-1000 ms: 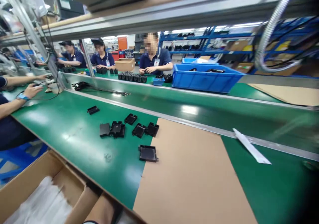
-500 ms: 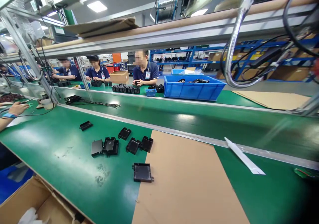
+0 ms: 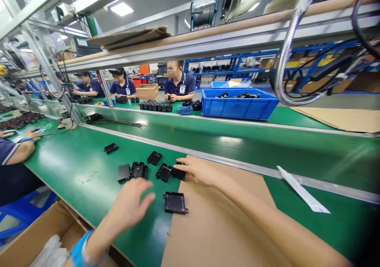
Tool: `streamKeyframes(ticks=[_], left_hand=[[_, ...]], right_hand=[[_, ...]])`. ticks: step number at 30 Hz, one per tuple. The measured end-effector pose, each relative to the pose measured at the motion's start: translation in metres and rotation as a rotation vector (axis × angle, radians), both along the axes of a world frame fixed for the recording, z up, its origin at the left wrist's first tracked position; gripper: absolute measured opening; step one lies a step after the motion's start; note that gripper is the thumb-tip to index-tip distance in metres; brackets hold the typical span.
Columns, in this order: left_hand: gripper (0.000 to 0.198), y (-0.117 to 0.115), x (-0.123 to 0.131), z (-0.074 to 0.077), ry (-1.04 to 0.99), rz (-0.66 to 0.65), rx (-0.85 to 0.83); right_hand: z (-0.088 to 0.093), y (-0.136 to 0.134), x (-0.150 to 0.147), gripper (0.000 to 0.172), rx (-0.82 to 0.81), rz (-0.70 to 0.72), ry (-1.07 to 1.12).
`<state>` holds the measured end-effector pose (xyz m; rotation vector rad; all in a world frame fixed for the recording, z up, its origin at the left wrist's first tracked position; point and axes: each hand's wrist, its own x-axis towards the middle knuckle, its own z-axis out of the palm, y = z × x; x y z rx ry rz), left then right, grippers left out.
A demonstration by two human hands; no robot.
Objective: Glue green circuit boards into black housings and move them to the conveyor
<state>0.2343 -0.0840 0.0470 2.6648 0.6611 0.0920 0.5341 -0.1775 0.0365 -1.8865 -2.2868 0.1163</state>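
My left hand (image 3: 132, 201), a blue band on its wrist, is over the green table top, thumb apart from the fingers and nothing in it. Just beyond it lie a flat black plastic piece (image 3: 123, 173) and a small overlapping pile of black plastic housings (image 3: 138, 169). My right hand (image 3: 198, 170) reaches across the cardboard sheet with fingers stretched over a black housing (image 3: 179, 172), partly covering it; whether they touch cannot be made out. Beside that one sits another housing (image 3: 164, 172). Other open housings lie behind (image 3: 154, 158), far left (image 3: 111, 148) and in front (image 3: 175, 202).
A cardboard sheet (image 3: 208, 227) covers part of the table. A white strip (image 3: 303, 190) lies right. Behind the metal rail are black cables (image 3: 115, 121) and a blue bin (image 3: 239, 105). A co-worker's arm (image 3: 22, 150) rests at left; an open carton (image 3: 38, 231) stands below the edge.
Both my hands have come into view over the table, the right one at the housings by the cardboard. The view has shifted slightly, and the co-worker at left shows more.
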Motion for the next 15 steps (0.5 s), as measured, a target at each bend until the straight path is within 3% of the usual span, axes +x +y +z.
streamKeyframes(ticks=[1, 4, 9, 15], left_hand=[[0.036, 0.012, 0.014, 0.001, -0.051, 0.148, 0.210], [0.044, 0.047, 0.042, -0.003, -0.057, 0.304, 0.377], [0.037, 0.090, 0.044, -0.019, -0.018, 0.305, 0.377], [0.024, 0.121, 0.048, -0.024, 0.025, 0.279, 0.370]], right_hand=[[0.002, 0.009, -0.003, 0.045, -0.017, 0.031, -0.019], [0.007, 0.036, -0.012, 0.051, -0.072, 0.112, -0.063], [-0.001, 0.053, -0.023, 0.023, -0.100, 0.050, -0.052], [-0.010, 0.050, -0.035, 0.016, -0.140, -0.119, -0.023]])
